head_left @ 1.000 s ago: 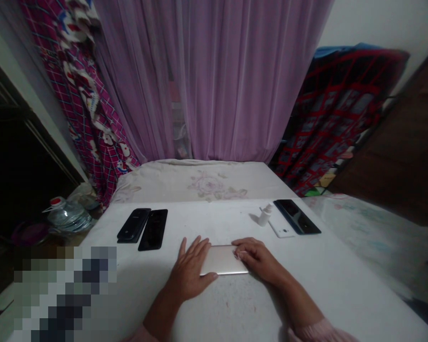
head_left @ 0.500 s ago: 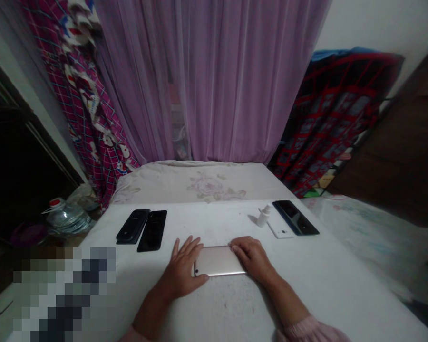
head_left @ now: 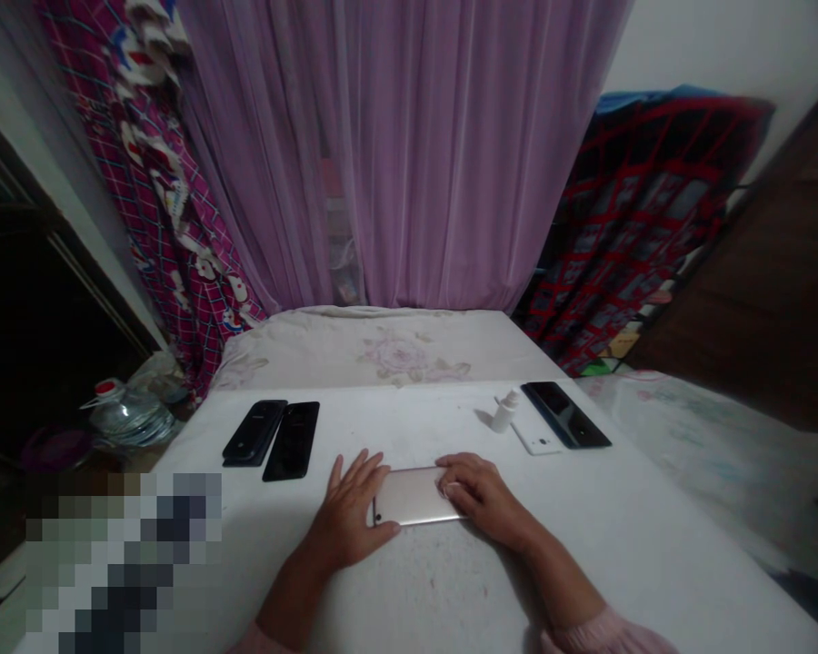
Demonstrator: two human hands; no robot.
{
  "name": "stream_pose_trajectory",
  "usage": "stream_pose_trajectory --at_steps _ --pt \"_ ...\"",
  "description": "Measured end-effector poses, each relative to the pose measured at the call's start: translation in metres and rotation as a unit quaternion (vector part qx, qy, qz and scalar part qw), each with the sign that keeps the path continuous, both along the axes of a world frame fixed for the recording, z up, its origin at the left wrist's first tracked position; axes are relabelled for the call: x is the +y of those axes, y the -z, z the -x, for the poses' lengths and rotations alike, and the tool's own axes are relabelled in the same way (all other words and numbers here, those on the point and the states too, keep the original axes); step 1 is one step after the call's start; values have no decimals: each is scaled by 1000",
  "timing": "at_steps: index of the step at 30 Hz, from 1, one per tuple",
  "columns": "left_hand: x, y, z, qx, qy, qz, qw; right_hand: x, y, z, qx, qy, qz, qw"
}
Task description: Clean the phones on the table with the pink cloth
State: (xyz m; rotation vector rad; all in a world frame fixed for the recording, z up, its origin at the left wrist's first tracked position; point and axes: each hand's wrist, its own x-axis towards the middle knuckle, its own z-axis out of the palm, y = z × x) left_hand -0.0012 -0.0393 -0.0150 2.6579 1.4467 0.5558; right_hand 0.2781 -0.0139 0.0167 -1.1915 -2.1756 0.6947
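Note:
A smartphone (head_left: 415, 496) with a pale gold back lies face down on the white surface, its camera end at the left. My left hand (head_left: 349, 513) grips that end, fingers along the far edge and thumb at the near edge. Over the right end is my right hand (head_left: 483, 495), its fingers bunched against the back of the phone. A small white wad (head_left: 448, 489) shows between these fingers, mostly hidden by them; its material cannot be made out.
Two dark phones (head_left: 254, 433) lie overlapping at left, beside a black phone (head_left: 292, 441). To the right, a small white spray bottle (head_left: 504, 411) stands by a white phone (head_left: 537, 440) and a dark phone (head_left: 565, 415). A large water bottle (head_left: 131, 416) is beyond the table's left side.
My right hand's fingertips have slid from the phone's far edge inward over its back, and the white wad shows more. The left hand keeps its hold.

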Motion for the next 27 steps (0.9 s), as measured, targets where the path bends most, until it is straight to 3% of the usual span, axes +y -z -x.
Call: stream_pose_trajectory --at_steps 9,15,21,27 --pt "-2 -4 -6 0 -20 6 1000 15 13 21 -39 111 -68 991" --pt "-2 -6 -11 8 -36 -2 999 14 9 9 28 34 -32 999" --pt "-2 -6 -10 8 -32 -15 999 7 0 -5 -6 -65 62 996" --pt "-2 -7 -10 10 -27 -5 1000 10 4 5 -2 -16 18 1000"
